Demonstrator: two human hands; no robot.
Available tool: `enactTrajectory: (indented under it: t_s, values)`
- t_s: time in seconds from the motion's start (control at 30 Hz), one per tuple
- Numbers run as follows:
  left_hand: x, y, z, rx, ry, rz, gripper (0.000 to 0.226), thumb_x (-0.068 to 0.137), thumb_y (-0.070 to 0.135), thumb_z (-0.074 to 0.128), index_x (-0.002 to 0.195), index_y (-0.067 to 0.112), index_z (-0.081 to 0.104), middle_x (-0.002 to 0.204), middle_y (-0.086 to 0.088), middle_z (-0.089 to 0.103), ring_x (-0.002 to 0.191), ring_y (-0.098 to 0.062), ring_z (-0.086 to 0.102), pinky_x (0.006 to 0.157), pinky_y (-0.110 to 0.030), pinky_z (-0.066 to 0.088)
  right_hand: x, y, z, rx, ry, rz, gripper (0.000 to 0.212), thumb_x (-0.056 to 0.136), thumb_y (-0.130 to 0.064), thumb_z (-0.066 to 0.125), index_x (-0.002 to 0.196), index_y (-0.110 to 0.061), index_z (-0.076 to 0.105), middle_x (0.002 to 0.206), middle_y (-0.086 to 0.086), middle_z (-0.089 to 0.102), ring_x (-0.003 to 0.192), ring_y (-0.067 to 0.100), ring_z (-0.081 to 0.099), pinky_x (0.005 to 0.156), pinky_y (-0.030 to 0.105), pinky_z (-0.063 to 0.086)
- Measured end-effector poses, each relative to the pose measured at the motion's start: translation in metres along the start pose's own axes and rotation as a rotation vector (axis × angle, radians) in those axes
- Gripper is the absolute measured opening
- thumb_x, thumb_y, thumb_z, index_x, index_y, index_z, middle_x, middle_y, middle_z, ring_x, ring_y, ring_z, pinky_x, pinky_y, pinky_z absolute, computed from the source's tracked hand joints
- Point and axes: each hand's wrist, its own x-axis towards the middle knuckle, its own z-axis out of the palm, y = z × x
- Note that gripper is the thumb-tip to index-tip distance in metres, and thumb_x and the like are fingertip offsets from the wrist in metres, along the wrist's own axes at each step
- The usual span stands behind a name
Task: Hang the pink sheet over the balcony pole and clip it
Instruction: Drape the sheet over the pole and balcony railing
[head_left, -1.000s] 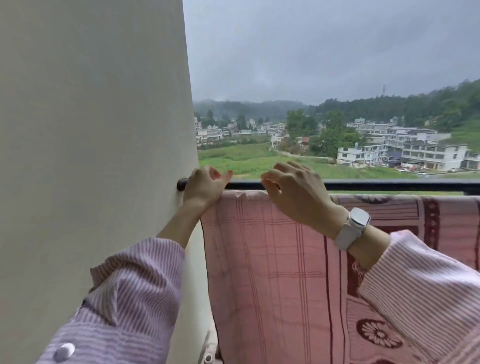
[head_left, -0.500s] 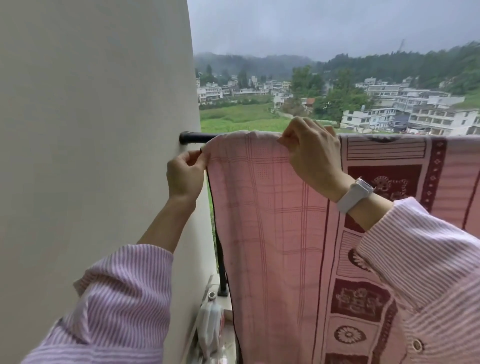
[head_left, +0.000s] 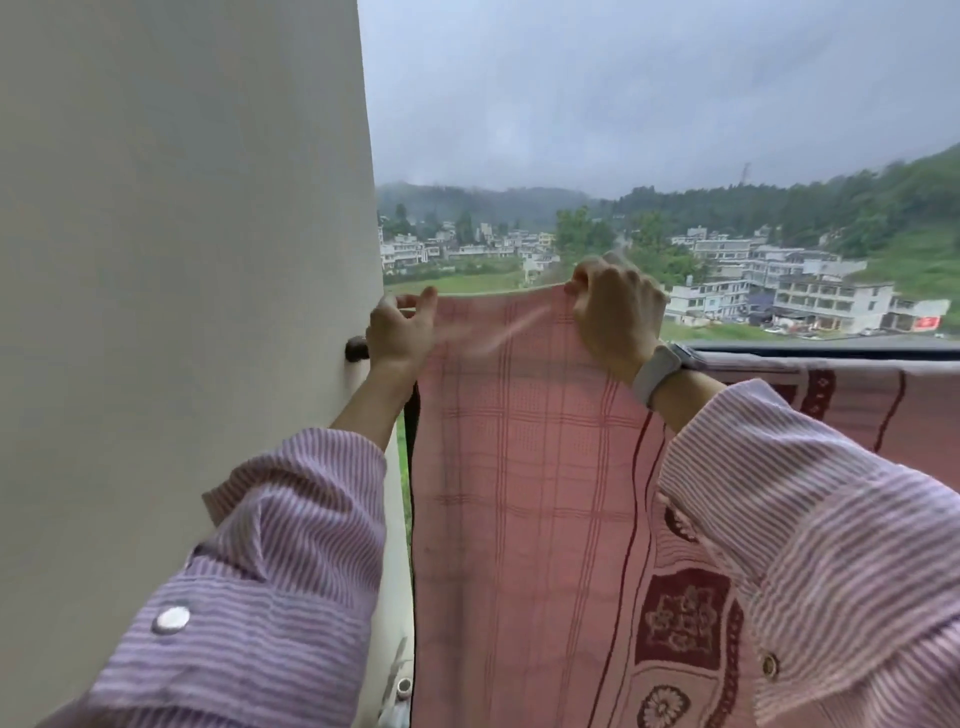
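The pink sheet (head_left: 524, 467) hangs in front of the balcony pole (head_left: 831, 352). Its left portion is lifted above pole height, while its right portion lies draped over the pole. The top edge of the lifted portion runs taut between both hands. The left hand (head_left: 402, 332) holds the sheet's upper left corner above the pole's end cap (head_left: 357, 348); thumb and fingers pinch the fabric, though motion blur obscures the exact finger positions. The right hand (head_left: 615, 317) grips the top edge further along, above the pole, with fingers curled over the fabric. A pale watch (head_left: 657, 375) sits on the right wrist, just above pole level. The end cap seats against the cream wall (head_left: 182, 312), left of the sheet.
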Motion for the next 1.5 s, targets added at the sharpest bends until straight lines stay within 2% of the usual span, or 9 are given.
enactTrajectory:
  t_s: [0.13,0.23,0.47,0.87,1.07,1.2,1.27,1.4,1.5]
  values:
    - [-0.046,-0.024,0.008,0.323,-0.011,0.486,0.065,0.073,0.061,0.052,0.122,0.018,0.05,0.136,-0.012,0.037,0.124,-0.026,0.037,0.097,-0.042,0.031,0.0,0.008,0.004,-0.056,-0.209,-0.004,0.018,0.088,-0.023,0.055,0.095,-0.014,0.069,0.099,0.008,0.068,0.089,0.025,0.061,0.072,0.027,0.038]
    - [-0.055,-0.036,0.018,0.426,-0.06,0.807,0.041,0.074,0.046,0.059,0.105,0.019,0.064,0.115,-0.002,0.062,0.109,-0.023,0.054,0.095,-0.037,0.032,-0.01,0.008,0.001,0.031,-0.242,-0.096,0.018,0.088,-0.021,0.054,0.094,-0.013,0.069,0.096,0.007,0.068,0.086,0.024,0.06,0.073,0.029,0.042]
    - [-0.045,-0.035,0.015,0.366,-0.05,0.904,0.027,0.078,0.034,0.058,0.092,0.016,0.072,0.092,0.003,0.072,0.091,-0.014,0.061,0.085,-0.027,0.04,-0.078,0.061,-0.02,-0.017,-0.012,-0.469,0.045,0.078,-0.035,0.065,0.116,-0.015,0.052,0.105,0.005,0.062,0.097,0.018,0.045,0.084,0.032,0.03]
    - [-0.025,0.032,0.027,0.301,0.189,0.743,0.017,0.091,0.016,0.052,0.095,0.006,0.065,0.093,-0.011,0.067,0.08,-0.029,0.062,0.069,-0.028,0.04,-0.024,0.076,-0.055,0.137,0.137,-0.363,0.031,0.088,-0.029,0.047,0.085,-0.01,0.071,0.08,0.004,0.071,0.063,0.02,0.064,0.057,0.02,0.044]
    - [0.039,0.065,0.034,0.72,0.245,1.039,0.015,0.089,0.021,0.055,0.089,0.007,0.061,0.083,-0.014,0.065,0.063,-0.034,0.064,0.052,-0.036,0.048,0.055,0.085,-0.049,-0.054,0.117,-0.391,0.037,0.09,-0.034,0.037,0.088,-0.012,0.067,0.082,0.008,0.068,0.05,0.027,0.062,0.047,0.031,0.052]
    - [0.058,0.068,0.051,1.094,-0.047,0.797,0.023,0.087,0.032,0.055,0.107,0.02,0.06,0.121,-0.006,0.052,0.113,-0.029,0.046,0.09,-0.043,0.037,0.073,0.095,-0.031,-0.174,-0.048,-0.42,0.032,0.093,-0.033,0.041,0.094,-0.014,0.067,0.093,0.007,0.07,0.068,0.029,0.067,0.062,0.039,0.056]
    - [0.039,0.066,0.056,0.913,-0.264,0.671,0.026,0.088,0.037,0.052,0.11,0.024,0.058,0.129,-0.002,0.048,0.116,-0.024,0.046,0.097,-0.043,0.036,0.067,0.103,-0.017,-0.21,-0.228,-0.364,0.025,0.094,-0.031,0.044,0.101,-0.024,0.067,0.106,0.003,0.068,0.089,0.027,0.065,0.079,0.038,0.052]
    - [-0.028,0.044,0.054,0.73,-0.636,0.69,0.033,0.091,0.049,0.037,0.09,0.026,0.061,0.09,0.004,0.065,0.08,-0.012,0.059,0.068,-0.028,0.047,0.053,0.105,-0.003,-0.286,-0.566,-0.273,0.023,0.091,-0.032,0.048,0.108,-0.031,0.063,0.116,0.002,0.064,0.102,0.023,0.059,0.086,0.035,0.047]
    - [-0.046,0.018,0.041,0.79,-0.32,0.823,0.05,0.093,0.052,0.024,0.064,0.024,0.054,0.057,0.008,0.049,0.055,-0.011,0.046,0.051,-0.026,0.032,0.046,0.101,-0.012,-0.175,-0.671,-0.219,0.031,0.089,-0.026,0.055,0.12,-0.023,0.057,0.125,0.003,0.059,0.11,0.021,0.056,0.094,0.033,0.045]
